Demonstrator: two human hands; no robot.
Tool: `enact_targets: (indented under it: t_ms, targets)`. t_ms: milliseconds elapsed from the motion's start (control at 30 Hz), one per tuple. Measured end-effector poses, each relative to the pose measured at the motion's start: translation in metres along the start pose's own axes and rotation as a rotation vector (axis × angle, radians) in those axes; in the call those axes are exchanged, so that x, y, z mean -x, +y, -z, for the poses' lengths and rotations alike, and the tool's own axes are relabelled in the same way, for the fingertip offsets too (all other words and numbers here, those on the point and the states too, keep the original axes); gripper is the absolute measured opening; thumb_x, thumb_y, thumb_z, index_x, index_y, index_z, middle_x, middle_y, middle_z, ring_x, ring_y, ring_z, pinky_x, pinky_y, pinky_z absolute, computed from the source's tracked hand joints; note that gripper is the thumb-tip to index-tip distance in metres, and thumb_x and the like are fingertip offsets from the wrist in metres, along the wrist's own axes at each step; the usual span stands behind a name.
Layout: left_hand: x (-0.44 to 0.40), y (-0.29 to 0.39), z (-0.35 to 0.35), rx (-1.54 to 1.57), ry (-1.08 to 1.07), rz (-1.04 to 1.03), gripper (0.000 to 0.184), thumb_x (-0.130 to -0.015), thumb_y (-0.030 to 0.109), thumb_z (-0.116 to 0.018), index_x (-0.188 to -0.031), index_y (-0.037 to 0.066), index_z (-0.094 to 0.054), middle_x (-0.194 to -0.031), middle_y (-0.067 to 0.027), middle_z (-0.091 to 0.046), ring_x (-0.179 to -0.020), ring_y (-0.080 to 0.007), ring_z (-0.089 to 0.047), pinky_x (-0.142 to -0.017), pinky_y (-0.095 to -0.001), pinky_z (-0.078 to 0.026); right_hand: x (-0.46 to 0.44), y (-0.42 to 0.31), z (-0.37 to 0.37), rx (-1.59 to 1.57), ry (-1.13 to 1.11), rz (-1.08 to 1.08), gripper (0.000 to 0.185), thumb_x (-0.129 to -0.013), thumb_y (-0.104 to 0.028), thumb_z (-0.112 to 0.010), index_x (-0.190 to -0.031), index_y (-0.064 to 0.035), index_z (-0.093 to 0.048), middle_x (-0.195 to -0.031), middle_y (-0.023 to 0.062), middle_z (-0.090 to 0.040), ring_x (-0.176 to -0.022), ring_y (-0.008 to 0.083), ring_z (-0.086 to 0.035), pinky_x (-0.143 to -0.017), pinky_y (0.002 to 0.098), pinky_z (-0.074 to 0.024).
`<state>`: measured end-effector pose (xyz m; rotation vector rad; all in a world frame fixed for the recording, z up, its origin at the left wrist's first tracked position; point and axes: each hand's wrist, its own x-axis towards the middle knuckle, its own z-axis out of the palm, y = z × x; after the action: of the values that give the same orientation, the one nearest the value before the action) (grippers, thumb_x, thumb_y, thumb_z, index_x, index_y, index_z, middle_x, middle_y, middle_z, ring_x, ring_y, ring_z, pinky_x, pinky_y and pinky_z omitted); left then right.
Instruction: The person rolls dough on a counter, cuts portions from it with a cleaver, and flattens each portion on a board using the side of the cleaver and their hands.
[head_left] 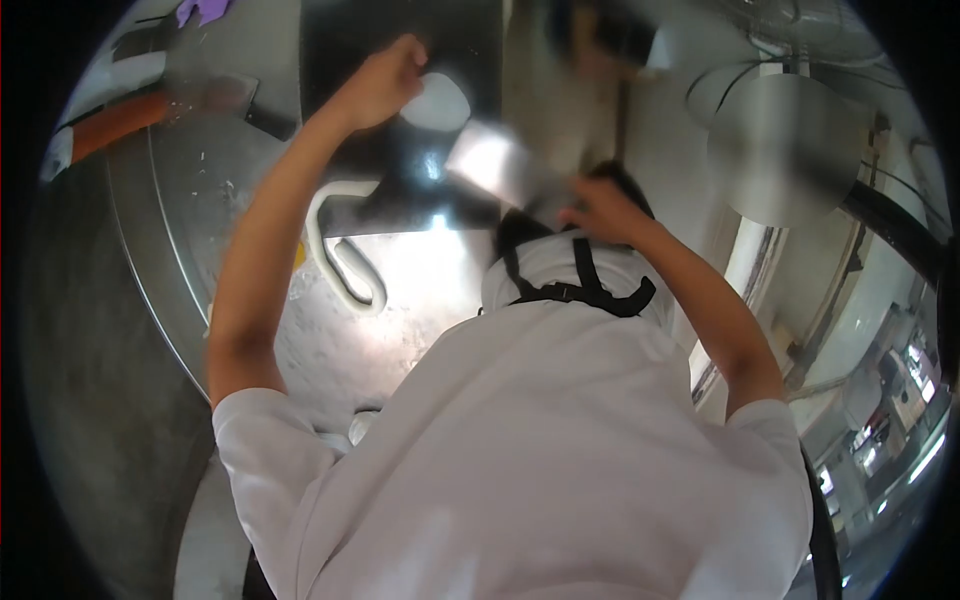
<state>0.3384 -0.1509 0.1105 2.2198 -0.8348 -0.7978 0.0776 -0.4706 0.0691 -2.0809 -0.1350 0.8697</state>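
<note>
My left hand (385,85) is closed at the upper middle, its fingers curled. A thin, pale dough disc (437,103) shows against its thumb side, over a black board (400,20); the exact hold is partly hidden. To the right, my right hand (608,212) is wrapped round the handle end of a wide, shiny cleaver (492,162), blurred by motion. The flat blade points left, close below the disc. A long white rope of dough (325,250) lies bent in a hook shape, partly on the board's lower edge and partly on the metal table (345,355).
An orange-brown handled tool (120,120) and a dark flat piece (272,123) lie at the left. Something purple (203,10) shows at the top left. A blurred grey round object (790,145) stands at the right, near a thick dark tube (895,235).
</note>
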Motion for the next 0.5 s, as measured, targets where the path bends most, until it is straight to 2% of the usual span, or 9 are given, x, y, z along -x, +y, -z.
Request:
enact_targets:
  t_ms: [67,100,133,200,233,333,367,400,500]
  targets:
    - [0.004,-0.038,-0.002,0.261,0.142,0.089,0.03,-0.096,0.005,-0.06,-0.125,0.007,-0.051,-0.092,-0.005,-0.064,-0.089,-0.016,-0.065,-0.078,-0.0319,-0.052,0.002,-0.004,0.023,-0.007,0.072,-0.062,0.044,-0.091,-0.028,-0.077,-0.119,0.002,-0.06,-0.103,0.0259,-0.07,-0.099,0.0439,-0.068,-0.085,0.0483,-0.0519]
    - [0.01,-0.044,-0.003,0.489,0.176,0.196,0.031,-0.097,0.005,-0.057,-0.128,0.01,-0.054,-0.103,-0.0031,-0.064,-0.095,-0.0156,-0.064,-0.083,-0.0299,-0.052,-0.001,-0.006,0.031,0.011,0.07,-0.049,0.044,-0.091,-0.028,-0.077,-0.119,0.002,-0.06,-0.103,0.0259,-0.07,-0.099,0.0439,-0.068,-0.085,0.0483,-0.0519]
    - [0.014,-0.051,-0.004,0.492,0.198,0.194,0.031,-0.097,0.005,-0.057,-0.128,0.01,-0.054,-0.103,-0.0031,-0.064,-0.095,-0.0156,-0.064,-0.083,-0.0299,-0.052,-0.004,-0.008,0.04,0.014,0.119,-0.025,0.045,-0.091,-0.028,-0.077,-0.12,0.0017,-0.061,-0.104,0.0264,-0.07,-0.1,0.0436,-0.068,-0.086,0.0478,-0.052]
    - [0.024,-0.058,-0.002,0.788,0.371,0.497,0.032,-0.098,0.005,-0.056,-0.129,0.01,-0.055,-0.106,-0.0046,-0.064,-0.098,-0.0162,-0.065,-0.087,-0.0314,-0.053,-0.015,-0.015,0.057,0.035,0.152,0.022,0.045,-0.09,-0.028,-0.078,-0.12,0.0015,-0.061,-0.106,0.0269,-0.07,-0.101,0.0433,-0.068,-0.087,0.0473,-0.0521]
    - [0.027,-0.063,-0.005,0.848,0.416,0.525,0.033,-0.097,0.007,-0.06,-0.13,0.01,-0.056,-0.107,-0.0053,-0.065,-0.099,-0.0169,-0.066,-0.087,-0.034,-0.056,-0.022,-0.02,0.062,0.034,0.154,-0.021,0.046,-0.09,-0.028,-0.078,-0.121,0.0014,-0.061,-0.107,0.0268,-0.07,-0.102,0.043,-0.068,-0.088,0.0467,-0.0522]
    - [0.037,-0.053,-0.011,0.937,0.48,0.452,0.034,-0.094,0.011,-0.067,-0.126,0.006,-0.058,-0.109,-0.0045,-0.063,-0.097,-0.0146,-0.062,-0.081,-0.0317,-0.056,-0.054,-0.015,0.073,0.013,0.098,-0.036,0.044,-0.089,-0.027,-0.078,-0.12,0.0006,-0.062,-0.109,0.0263,-0.071,-0.103,0.0422,-0.068,-0.09,0.0451,-0.0524]
    - [0.036,-0.06,-0.014,0.834,0.48,0.39,0.038,-0.092,-0.002,-0.067,-0.128,0.006,-0.058,-0.11,-0.0064,-0.063,-0.098,-0.0162,-0.066,-0.084,-0.0321,-0.061,-0.065,-0.013,0.081,-0.002,0.039,-0.023,0.044,-0.089,-0.028,-0.078,-0.119,0.0002,-0.063,-0.11,0.0262,-0.071,-0.104,0.042,-0.068,-0.09,0.0449,-0.0524]
    - [0.034,-0.056,-0.011,0.803,0.485,0.404,0.043,-0.089,-0.008,-0.068,-0.128,0.006,-0.057,-0.11,-0.0061,-0.061,-0.098,-0.0152,-0.065,-0.083,-0.0311,-0.061,-0.075,-0.02,0.1,-0.008,-0.014,-0.01,0.043,-0.089,-0.028,-0.079,-0.119,-0.0002,-0.063,-0.11,0.026,-0.071,-0.104,0.0417,-0.068,-0.091,0.0447,-0.0523]
    - [0.011,-0.029,0.017,0.77,0.579,0.422,0.044,-0.088,-0.007,-0.069,-0.128,0.005,-0.057,-0.108,-0.0054,-0.059,-0.096,-0.0145,-0.065,-0.081,-0.0306,-0.061,-0.11,-0.009,0.137,-0.028,-0.143,0.064,0.045,-0.088,-0.033,-0.08,-0.114,0.0003,-0.064,-0.104,0.0263,-0.071,-0.101,0.041,-0.069,-0.089,0.0444,-0.0525]
